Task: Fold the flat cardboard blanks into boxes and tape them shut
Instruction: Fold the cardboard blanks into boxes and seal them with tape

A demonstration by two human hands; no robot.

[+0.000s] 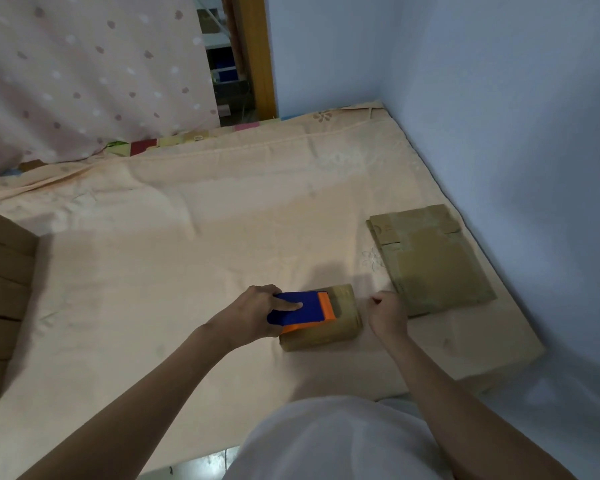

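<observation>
White cloth (pixel 333 441) sits closest. Left hand (pixel 257 315) holds the blue and orange tape tool (pixel 303 311) on a small box (pixel 326 332) on the bed (pixel 187 237). Right hand (pixel 387 315) is curled beside the box; what its grip holds is unclear. Flat blanks (pixel 433 261) lie near.

Left arm: bare, reaching forward from lower left, forearm angled up toward the small box (pixel 340 323). Left hand (pixel 257 315): set on the near-left top of the box, fingers curled round the blue and orange tape dispenser (pixel 303 311), index finger lying straight along its blue side. Right arm: bare, extending from lower right. Right hand (pixel 387 315): just beside the box's right end, fingers curled into a loose fist; whether it pinches anything cannot be told
</observation>
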